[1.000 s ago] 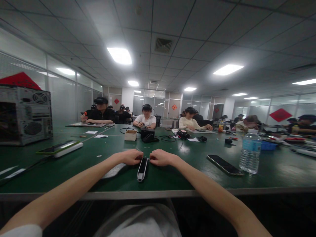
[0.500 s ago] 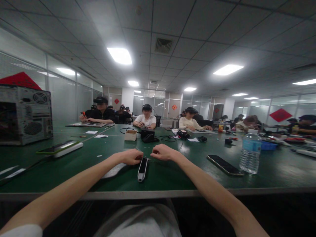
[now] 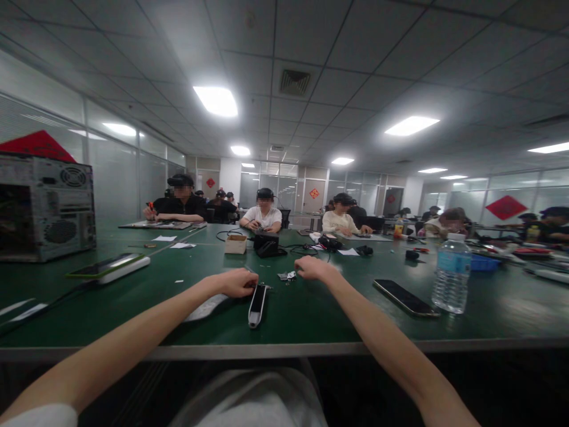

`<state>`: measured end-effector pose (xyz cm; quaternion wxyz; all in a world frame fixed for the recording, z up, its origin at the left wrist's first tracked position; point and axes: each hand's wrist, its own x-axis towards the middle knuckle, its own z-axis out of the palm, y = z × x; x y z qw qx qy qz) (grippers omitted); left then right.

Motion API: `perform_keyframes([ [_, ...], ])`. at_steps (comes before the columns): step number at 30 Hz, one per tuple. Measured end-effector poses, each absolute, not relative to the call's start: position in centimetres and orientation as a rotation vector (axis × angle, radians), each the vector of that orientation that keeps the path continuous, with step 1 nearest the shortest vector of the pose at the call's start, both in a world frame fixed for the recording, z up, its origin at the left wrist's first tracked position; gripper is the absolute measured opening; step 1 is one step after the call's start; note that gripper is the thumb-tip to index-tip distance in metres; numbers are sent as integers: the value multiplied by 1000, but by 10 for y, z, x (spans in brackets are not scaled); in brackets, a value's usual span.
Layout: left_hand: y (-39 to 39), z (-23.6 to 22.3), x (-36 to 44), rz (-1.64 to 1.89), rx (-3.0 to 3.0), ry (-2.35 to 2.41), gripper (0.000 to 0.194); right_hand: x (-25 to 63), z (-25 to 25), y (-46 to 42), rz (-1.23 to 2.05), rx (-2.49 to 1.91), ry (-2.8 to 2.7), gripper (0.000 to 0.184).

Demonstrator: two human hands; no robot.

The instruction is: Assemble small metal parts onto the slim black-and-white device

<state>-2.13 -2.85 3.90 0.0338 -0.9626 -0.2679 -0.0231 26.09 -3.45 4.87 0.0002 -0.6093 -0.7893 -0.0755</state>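
A slim white pen-shaped device (image 3: pixel 256 307) with a long dark strip along its top lies on the green table in front of me. My left hand (image 3: pixel 240 282) is closed at its far left end, the fingers curled against it; the fingertips are hidden. Just right of the device's far end lie several small metal-looking parts (image 3: pixel 287 276). Beside them is my right hand (image 3: pixel 316 268), its fingers bent down and drawn together. Whatever they hold, if anything, is too small to make out. A whitish flat item (image 3: pixel 205 308) lies under my left forearm.
A phone (image 3: pixel 405 297) and a water bottle (image 3: pixel 451 276) stand to the right. Ahead are a small cardboard box (image 3: pixel 235 244) and a black object (image 3: pixel 267 244) with cables. At left are a green-edged device (image 3: pixel 106 265) and a computer case (image 3: pixel 48 207). Several people sit across the table.
My right hand has moved right, away from the device's far end, and the small parts now show between the hands. The left hand and the device have stayed in place.
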Motion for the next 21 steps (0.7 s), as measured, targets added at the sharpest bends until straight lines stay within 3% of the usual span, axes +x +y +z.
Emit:
perform_keyframes([
  [21, -27, 38, -20, -74, -2964, -833, 6, 247, 36, -32, -318, -1717, -2641, 30],
])
